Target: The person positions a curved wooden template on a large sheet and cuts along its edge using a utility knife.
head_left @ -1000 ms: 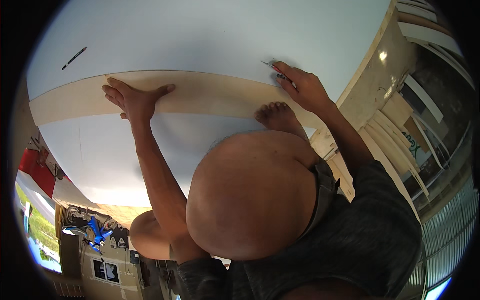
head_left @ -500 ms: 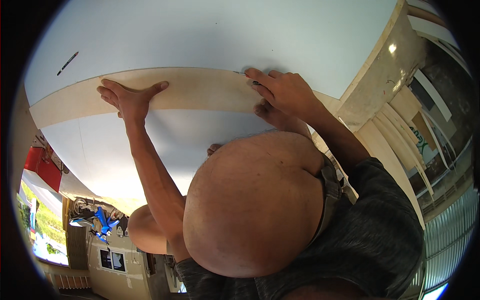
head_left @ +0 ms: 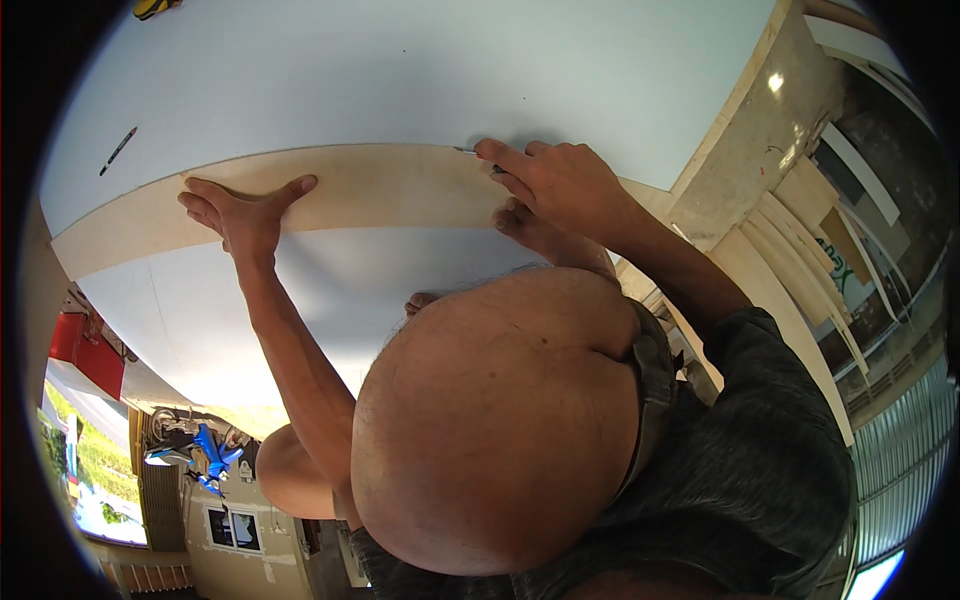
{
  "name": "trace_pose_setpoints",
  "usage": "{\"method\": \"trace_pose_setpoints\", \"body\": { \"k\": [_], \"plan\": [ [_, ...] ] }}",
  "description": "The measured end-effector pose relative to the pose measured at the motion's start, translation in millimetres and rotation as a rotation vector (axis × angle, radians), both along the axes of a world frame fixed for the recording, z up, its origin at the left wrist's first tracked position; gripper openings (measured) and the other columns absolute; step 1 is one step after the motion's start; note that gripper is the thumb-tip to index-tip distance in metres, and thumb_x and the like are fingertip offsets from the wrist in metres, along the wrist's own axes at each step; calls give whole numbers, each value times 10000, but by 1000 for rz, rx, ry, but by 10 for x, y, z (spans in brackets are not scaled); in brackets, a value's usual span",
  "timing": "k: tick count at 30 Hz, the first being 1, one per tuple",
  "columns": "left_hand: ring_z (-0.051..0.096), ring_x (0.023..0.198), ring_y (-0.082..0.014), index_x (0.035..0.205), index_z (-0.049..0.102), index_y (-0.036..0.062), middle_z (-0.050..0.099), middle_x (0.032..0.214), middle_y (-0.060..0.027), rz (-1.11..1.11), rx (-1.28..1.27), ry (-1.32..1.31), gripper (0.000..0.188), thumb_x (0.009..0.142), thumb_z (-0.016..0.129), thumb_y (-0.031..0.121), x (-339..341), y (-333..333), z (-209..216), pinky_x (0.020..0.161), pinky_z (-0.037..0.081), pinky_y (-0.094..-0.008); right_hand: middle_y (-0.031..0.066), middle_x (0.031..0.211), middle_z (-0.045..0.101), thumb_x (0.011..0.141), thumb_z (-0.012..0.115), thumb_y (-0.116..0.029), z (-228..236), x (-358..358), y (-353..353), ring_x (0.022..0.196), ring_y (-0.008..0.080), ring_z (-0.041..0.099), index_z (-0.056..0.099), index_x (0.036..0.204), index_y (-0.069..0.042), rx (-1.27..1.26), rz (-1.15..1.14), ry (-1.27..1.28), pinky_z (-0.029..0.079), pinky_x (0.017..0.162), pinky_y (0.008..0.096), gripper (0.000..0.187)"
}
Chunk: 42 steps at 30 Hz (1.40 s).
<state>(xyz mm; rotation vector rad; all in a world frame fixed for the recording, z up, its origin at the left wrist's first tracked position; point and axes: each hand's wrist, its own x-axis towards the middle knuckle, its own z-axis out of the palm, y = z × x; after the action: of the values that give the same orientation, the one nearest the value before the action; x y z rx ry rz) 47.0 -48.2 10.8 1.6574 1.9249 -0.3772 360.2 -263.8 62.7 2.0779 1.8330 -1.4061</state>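
Observation:
A long pale wooden strip (head_left: 390, 190) lies across a large light blue-white sheet (head_left: 330, 70). My left hand (head_left: 240, 212) presses flat on the strip's left part, thumb and fingers spread wide. Toward the strip's right end, my right hand (head_left: 560, 180) is closed around a slim cutter knife (head_left: 466, 151). Only its thin metal blade and bits of the handle show; the fingers hide the rest. The blade lies at the strip's far edge, against the sheet. My bare foot (head_left: 520, 222) rests by the strip, just below the right hand.
A dark pen (head_left: 118, 152) lies on the sheet at the left. Part of a yellow and black object (head_left: 152, 8) shows at the top left edge. Wooden boards and offcuts (head_left: 800, 245) lie on the concrete floor at the right. A blue motorbike (head_left: 215, 455) stands at lower left.
The view has shifted slightly, and the yellow and black object has come in at the top left. Both hands keep nearly the same places on the strip, the right still gripping the cutter knife.

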Motion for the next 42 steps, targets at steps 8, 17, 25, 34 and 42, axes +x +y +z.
{"method": "trace_pose_setpoints", "body": {
  "k": [8,17,25,34,42],
  "plan": [
    [-100,1638,-413,1667,-69,-39,-112,1747,-295,-15,9,13,1738,470,1047,547,11,-11,13,1301,160,-599,76,703,617,1068,591,-315,20,66,-138,563,293,641,474,1446,-287,61,-37,0,500,503,430,397],
    [-107,1635,-416,1664,-60,-44,-102,1742,-310,-35,11,36,1733,471,1054,538,37,5,26,1313,146,-576,65,708,617,1061,598,-317,-10,162,-256,566,283,643,476,1436,-284,-9,20,-61,499,503,418,395],
    [-99,1634,-425,1660,-65,-52,-99,1737,-321,-42,12,37,1732,476,1053,538,36,-5,27,1319,140,-566,100,758,646,999,649,-373,42,213,-315,624,306,679,491,1423,-259,-71,10,-75,530,534,435,466],
    [-106,1631,-435,1659,-69,-56,-100,1735,-324,-55,22,31,1734,479,1051,545,6,-8,-9,1319,138,-564,95,758,636,1029,619,-342,24,252,-443,617,300,677,483,1457,-286,-47,29,-115,529,519,430,453],
    [-119,1627,-441,1652,-73,-70,-110,1726,-340,-41,-2,26,1738,478,1053,542,48,-9,38,1319,126,-560,92,761,633,1044,595,-315,76,334,-535,618,304,670,489,1466,-300,-93,-7,-100,527,534,435,436]
  ]
}}
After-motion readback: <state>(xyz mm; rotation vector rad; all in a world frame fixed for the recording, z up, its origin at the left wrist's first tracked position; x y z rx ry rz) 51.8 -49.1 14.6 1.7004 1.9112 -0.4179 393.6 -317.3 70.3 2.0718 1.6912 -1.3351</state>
